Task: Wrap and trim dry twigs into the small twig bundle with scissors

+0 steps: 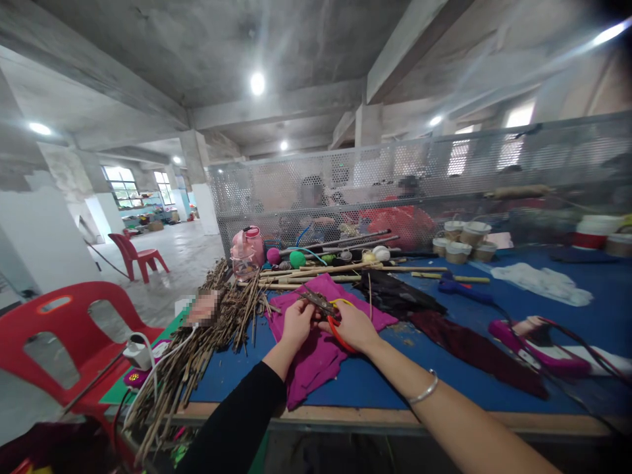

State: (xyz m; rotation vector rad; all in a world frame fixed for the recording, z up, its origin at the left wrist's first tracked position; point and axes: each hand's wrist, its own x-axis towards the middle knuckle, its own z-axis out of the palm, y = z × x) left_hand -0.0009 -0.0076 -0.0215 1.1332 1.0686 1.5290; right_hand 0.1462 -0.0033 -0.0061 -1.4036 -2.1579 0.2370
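Fingers of the left hand (297, 324) pinch thin, rough, dark-brown twigs (320, 303). The right hand's (353, 326) fingers grip red-and-yellow-handled scissors (340, 337).

bent left fingers (311, 314) beside right fingers (324, 325)

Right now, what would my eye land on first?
Probably the bright magenta cloth, spread on the middle of the blue table, where the right hand's fingers hold a red-handled tool. Next come the heap of brown twigs at the table's left end and the large red chair at far left.
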